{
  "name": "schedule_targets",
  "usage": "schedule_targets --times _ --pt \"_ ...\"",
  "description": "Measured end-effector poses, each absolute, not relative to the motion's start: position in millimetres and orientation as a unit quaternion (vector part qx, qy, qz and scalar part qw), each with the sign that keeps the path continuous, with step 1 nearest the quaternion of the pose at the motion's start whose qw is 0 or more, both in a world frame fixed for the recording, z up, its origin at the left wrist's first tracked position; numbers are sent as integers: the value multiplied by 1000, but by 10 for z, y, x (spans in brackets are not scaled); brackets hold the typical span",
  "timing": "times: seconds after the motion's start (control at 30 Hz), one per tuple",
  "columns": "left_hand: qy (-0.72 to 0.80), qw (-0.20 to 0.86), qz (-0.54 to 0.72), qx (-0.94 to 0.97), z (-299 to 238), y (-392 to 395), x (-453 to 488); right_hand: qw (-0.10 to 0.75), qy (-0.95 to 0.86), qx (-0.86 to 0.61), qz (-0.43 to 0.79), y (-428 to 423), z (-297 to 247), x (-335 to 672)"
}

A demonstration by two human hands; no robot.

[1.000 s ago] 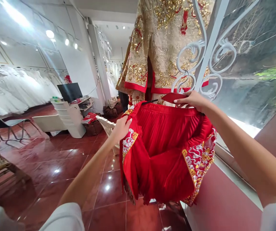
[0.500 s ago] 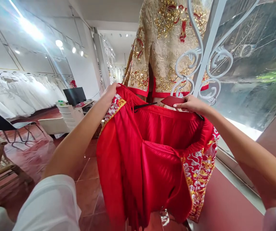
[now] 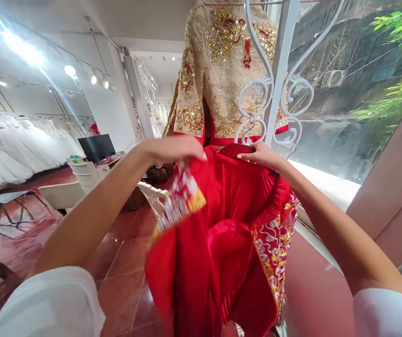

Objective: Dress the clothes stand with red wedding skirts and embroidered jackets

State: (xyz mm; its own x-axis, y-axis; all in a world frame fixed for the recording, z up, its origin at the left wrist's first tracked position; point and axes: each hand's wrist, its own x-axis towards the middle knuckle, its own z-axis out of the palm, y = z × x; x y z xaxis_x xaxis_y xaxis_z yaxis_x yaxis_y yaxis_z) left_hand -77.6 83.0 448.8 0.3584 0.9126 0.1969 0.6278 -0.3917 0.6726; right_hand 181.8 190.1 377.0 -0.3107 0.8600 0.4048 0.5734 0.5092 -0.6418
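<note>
A red satin skirt with silver and gold embroidered panels hangs in front of me, its waist open toward me. My left hand, blurred by motion, is closed on the waistband at the left side, with an embroidered panel just below it. At the back of the waist my right hand grips a dark red hanger, thumb over its flat body. A metal hook rises just above the hanger. Folds of the skirt hide the hanger's lower parts.
Behind the skirt hangs a gold-beaded jacket with red trim. White scrolled ironwork stands before the window at right. A pink ledge runs below it. White gowns, a monitor and a chair are at left.
My left hand has swung right with its side of the waistband, close to the hanger, narrowing the skirt's opening. My right hand still holds the hanger. The view has turned slightly right.
</note>
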Motion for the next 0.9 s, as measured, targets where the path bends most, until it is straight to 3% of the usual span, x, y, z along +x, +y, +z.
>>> schedule_targets --times 0.07,0.1,0.27,0.4,0.57,0.73,0.9 --pt "500 254 171 810 4286 823 -863 372 -790 -442 205 1927 3754 1839" --pt "508 224 174 813 4195 870 -926 373 -790 -440 207 1937 3749 1849" --pt "528 -62 369 762 3587 1270 -1205 383 -780 -464 171 1926 3742 1853" --pt "573 -111 502 638 2754 1257 -1068 389 -775 -477 141 1887 3739 1832" --pt "557 21 480 677 2127 1211 -799 375 -779 -485 129 1887 3743 1831" --pt "581 236 418 658 2461 1289 -1053 384 -770 -492 133 1889 3726 1829" --pt "595 243 331 691 2810 1022 -1410 397 -762 -492 139 1888 3699 1833"
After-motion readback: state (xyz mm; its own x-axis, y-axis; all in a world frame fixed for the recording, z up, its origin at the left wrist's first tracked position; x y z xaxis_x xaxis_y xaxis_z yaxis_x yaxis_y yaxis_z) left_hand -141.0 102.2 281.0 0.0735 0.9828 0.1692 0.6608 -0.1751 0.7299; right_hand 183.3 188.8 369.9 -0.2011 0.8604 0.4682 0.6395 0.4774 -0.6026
